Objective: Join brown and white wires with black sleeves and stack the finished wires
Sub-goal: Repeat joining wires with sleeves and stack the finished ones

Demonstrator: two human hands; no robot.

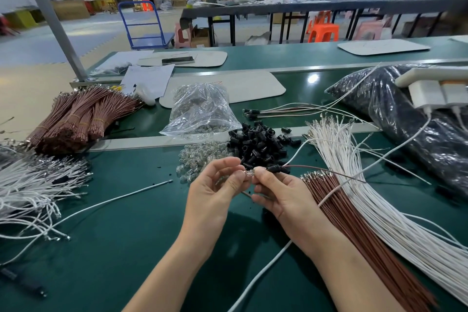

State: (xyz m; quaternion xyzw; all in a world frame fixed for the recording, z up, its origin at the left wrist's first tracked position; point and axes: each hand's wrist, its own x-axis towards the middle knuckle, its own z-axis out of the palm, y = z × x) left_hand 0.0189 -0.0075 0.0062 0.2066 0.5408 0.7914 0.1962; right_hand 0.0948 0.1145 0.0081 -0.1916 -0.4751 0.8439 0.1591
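We are pinching a small clear piece (249, 174) in our left hand (215, 192) over the bench's (126, 248) middle. Our right hand (281, 195) is pinching a black sleeve (276, 169), with its brown wire (329, 171) and white wire (295, 154) trailing rightward.

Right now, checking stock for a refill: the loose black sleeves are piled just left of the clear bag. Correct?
No. The head view shows the sleeves piled just right of the clear bag, not left.
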